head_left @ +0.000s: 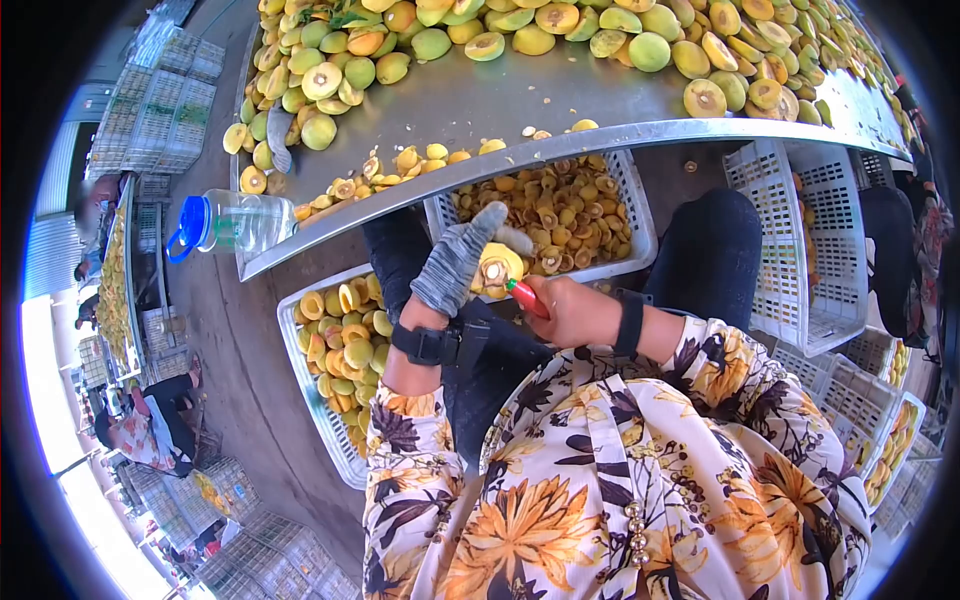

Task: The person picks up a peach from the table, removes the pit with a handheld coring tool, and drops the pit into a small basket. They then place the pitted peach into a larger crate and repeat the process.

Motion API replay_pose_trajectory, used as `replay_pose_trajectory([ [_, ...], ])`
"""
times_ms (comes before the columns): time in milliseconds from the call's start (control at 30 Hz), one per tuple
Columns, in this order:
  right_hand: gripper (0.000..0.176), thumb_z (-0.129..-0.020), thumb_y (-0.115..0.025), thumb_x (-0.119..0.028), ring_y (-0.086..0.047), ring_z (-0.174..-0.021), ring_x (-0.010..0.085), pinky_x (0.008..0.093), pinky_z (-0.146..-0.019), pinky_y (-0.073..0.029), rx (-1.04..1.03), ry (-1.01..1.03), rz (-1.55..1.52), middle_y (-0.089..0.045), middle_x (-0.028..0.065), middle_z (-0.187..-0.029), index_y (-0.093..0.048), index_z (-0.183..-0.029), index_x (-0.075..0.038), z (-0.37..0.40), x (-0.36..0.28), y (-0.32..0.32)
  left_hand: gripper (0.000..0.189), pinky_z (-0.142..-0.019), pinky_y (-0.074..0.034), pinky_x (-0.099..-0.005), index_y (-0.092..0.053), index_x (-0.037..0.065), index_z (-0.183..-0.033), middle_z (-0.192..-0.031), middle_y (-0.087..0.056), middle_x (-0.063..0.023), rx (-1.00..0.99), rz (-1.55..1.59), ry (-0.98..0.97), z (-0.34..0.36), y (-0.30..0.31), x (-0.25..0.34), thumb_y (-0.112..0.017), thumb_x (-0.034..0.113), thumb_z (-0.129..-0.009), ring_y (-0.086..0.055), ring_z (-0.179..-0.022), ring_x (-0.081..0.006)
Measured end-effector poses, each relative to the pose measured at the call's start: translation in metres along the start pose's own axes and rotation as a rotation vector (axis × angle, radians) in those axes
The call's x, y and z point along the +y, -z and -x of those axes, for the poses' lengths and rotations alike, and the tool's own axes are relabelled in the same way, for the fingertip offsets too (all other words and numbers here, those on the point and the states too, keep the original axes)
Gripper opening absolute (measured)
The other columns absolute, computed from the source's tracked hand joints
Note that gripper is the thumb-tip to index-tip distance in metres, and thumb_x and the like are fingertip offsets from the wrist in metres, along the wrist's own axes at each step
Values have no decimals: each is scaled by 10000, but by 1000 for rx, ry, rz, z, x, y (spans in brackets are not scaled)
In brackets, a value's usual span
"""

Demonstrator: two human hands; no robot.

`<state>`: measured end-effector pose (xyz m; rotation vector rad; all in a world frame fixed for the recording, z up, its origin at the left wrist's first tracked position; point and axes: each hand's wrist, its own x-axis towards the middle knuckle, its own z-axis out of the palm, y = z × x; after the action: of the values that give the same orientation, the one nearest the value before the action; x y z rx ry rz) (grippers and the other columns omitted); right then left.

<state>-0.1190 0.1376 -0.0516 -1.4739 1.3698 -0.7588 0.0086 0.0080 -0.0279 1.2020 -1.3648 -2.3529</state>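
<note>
My left hand (462, 262), in a grey knit glove, is closed around a yellow peach half (497, 270). The cut face, with a pale brownish centre, is turned toward my right hand. My bare right hand (568, 312) grips a small tool with a red handle and green collar (524, 296). Its working end meets the fruit, and its shape is hidden there. Just beyond my hands, a white crate (642, 235) holds brownish pits and scraps. Left of my left forearm stands another white crate (300, 385) filled with yellow fruit halves.
A metal table (440, 100) runs across the front, heaped with halved fruit (430, 44). On its left corner are a blue-capped water bottle (240, 222) and a grey glove (279, 140). White crates (790, 240) stand at right. Other people (150, 430) sit far left.
</note>
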Motion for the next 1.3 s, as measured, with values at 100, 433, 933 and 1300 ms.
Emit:
replay_pose_trajectory([
  [100, 163, -768, -567, -89, -547, -485, 225, 326, -469, -429, -45, -87, -180, -539, 105, -597, -494, -889, -10, -3, -18, 11, 489, -678, -511, -257, -615, -14, -956, -827, -638, -84, 37, 190, -354, 5, -1, -2, -516, 453, -850, -615, -671, -155],
  [433, 147, -724, -516, -46, -590, -542, 307, 358, -472, -451, 56, 3, -37, -536, 177, -591, -471, -851, 11, 3, -26, 4, 247, -551, -527, -285, -620, -3, -893, -770, -632, -94, 432, 627, -444, 15, -39, -18, -651, 225, -804, -620, -628, -182],
  [933, 108, -785, -462, -28, -471, -364, 96, 236, -328, -377, -355, -344, -468, -454, 14, -551, -424, -886, -29, -1, -50, 22, 245, -606, -513, -291, -629, -27, -810, -721, -636, -111, 220, 221, -388, 18, -12, -12, -655, 215, -784, -621, -632, -192],
  [1300, 120, -824, -484, -10, -366, -378, 58, 221, -324, -344, -456, -500, -937, -406, 8, -538, -434, -933, -6, -5, -49, 23, 348, -599, -534, -291, -597, -13, -931, -834, -627, -112, 128, 547, -356, 29, -12, -5, -605, 320, -827, -618, -663, -187],
])
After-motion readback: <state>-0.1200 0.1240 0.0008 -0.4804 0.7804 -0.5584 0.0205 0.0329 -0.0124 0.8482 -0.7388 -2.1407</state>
